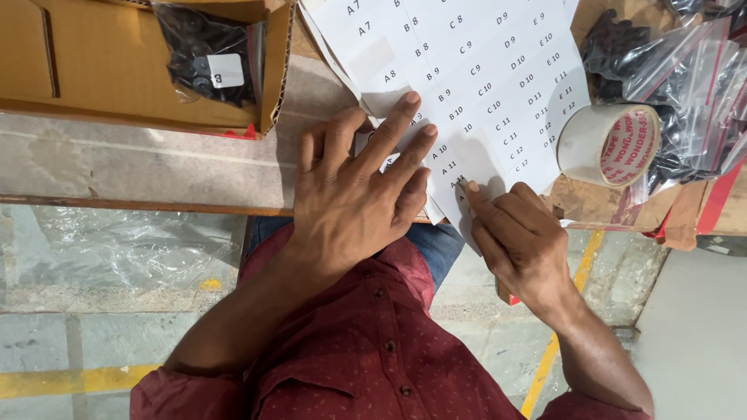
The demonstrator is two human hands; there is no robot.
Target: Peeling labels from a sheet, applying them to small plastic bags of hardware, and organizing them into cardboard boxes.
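Note:
A white sheet of printed sticker labels [475, 70] lies on the grey table, its near corner hanging over the table edge. My left hand [354, 198] lies flat on the sheet's left part with fingers spread, pressing it down. My right hand [513, 233] is curled at the sheet's near corner, thumb and forefinger tips pinching at a label there. I cannot tell whether a label has lifted.
A brown cardboard box [93, 70] holding a clear bag of black parts [206, 50] sits at the left. A roll of tape [611, 144] and several clear bags of black parts [685, 78] lie at the right. Crumpled clear plastic [124, 245] lies on the floor below.

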